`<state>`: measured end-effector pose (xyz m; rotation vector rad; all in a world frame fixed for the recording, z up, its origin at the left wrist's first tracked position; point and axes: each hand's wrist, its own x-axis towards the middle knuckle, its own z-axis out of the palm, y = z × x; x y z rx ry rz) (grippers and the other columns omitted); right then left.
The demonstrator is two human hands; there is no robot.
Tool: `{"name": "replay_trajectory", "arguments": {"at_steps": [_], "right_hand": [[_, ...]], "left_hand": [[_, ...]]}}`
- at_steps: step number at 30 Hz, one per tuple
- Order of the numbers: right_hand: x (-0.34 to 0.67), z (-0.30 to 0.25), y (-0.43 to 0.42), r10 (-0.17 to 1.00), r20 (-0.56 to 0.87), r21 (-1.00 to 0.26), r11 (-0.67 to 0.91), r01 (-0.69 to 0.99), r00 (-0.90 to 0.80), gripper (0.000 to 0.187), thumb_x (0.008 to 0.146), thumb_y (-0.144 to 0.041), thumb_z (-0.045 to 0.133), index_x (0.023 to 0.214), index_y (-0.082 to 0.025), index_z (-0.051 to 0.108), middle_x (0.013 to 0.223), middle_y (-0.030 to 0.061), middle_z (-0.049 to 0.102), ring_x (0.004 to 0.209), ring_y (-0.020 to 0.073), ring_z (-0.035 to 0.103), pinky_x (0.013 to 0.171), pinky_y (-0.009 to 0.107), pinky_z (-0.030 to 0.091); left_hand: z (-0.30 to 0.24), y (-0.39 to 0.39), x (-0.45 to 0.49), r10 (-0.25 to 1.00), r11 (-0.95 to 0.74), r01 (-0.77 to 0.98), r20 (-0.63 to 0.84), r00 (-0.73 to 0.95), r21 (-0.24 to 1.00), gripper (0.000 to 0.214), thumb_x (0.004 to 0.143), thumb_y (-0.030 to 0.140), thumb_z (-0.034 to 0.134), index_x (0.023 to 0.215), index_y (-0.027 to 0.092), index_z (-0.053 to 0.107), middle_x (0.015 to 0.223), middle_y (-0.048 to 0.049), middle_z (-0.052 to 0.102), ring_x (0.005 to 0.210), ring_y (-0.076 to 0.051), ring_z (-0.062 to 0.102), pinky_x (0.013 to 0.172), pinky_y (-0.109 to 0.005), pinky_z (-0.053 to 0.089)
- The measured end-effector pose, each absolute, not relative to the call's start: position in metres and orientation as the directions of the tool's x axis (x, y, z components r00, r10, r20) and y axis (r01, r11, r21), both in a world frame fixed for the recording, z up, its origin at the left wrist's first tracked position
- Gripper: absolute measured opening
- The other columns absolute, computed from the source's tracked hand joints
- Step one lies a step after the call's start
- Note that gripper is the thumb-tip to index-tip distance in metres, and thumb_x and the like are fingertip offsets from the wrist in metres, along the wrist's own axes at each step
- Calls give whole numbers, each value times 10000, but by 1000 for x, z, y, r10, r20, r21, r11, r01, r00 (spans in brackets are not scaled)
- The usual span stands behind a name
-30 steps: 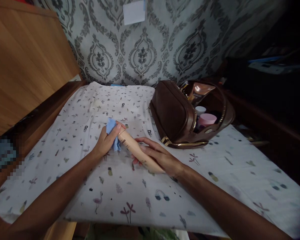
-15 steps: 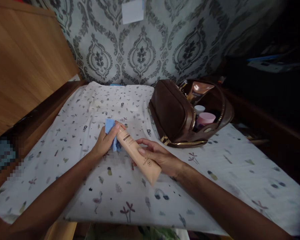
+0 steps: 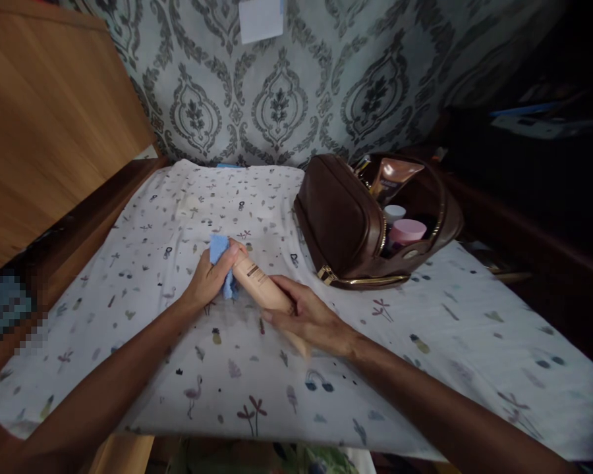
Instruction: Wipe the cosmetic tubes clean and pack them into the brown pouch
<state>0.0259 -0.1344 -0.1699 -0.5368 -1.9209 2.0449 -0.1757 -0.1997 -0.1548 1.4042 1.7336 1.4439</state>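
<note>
A peach-coloured squeeze tube [image 3: 258, 284] with dark print slants above the printed cloth. My right hand [image 3: 316, 319] is wrapped over its lower half, thumb lying across the front and hiding part of the print. At the upper end, my left hand [image 3: 208, 276] is closed around a crumpled blue cloth [image 3: 219, 246], with its fingers against the tube's top. The cap end is mostly hidden by those fingers. Right of both hands stands an open brown cosmetic bag [image 3: 336, 224].
Inside the bag are a bronze tube [image 3: 395, 176], a jar with a pink lid [image 3: 408, 230] and a white lid [image 3: 394, 212]. A white patterned cloth [image 3: 143, 316] covers the table. Wooden furniture [image 3: 54, 99] rises at left, and a patterned wall [image 3: 281, 105] stands behind.
My right hand has shifted its grip, its thumb and fingers now covering more of the tube's lower half. The tube has turned slightly. My left hand stays nearly in place with the blue cloth.
</note>
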Motion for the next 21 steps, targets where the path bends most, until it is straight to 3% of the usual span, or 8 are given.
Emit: {"name": "replay_trajectory", "arguments": {"at_steps": [9,12,17,21], "right_hand": [[26,-164,-135,428,-102,-974,-226,3,-898,431,741,-420,762,1055,-155,633,788,-20,566,691,117,518,596,229,402],[25,-166,-137,413,-138,-937,-349,-17,-900,402,739,-392,759,1043,-159,637,747,-26,561,617,94,489,515,205,368],[24,-171,-136,256,-169,-779,-626,-30,-952,336,729,-398,765,888,-161,589,682,-37,549,453,47,413,370,179,258],[27,-173,-129,55,-122,-609,-792,31,-991,329,806,-381,696,1005,-144,587,709,-25,550,456,40,391,346,160,202]], "left_hand": [[-155,-201,-177,905,-84,373,228,-359,924,458,925,594,456,880,197,680,632,18,521,534,-119,484,483,-240,411],[-154,-201,-176,893,-88,395,248,-375,915,448,921,593,458,846,209,677,633,15,541,560,-131,497,519,-252,415],[-155,-202,-175,868,-93,432,285,-406,897,467,916,604,441,844,206,675,705,-20,580,634,-159,534,577,-265,456],[-154,-203,-175,858,-119,467,328,-396,876,472,923,597,424,848,205,676,742,-36,618,682,-170,567,631,-267,496]]}}
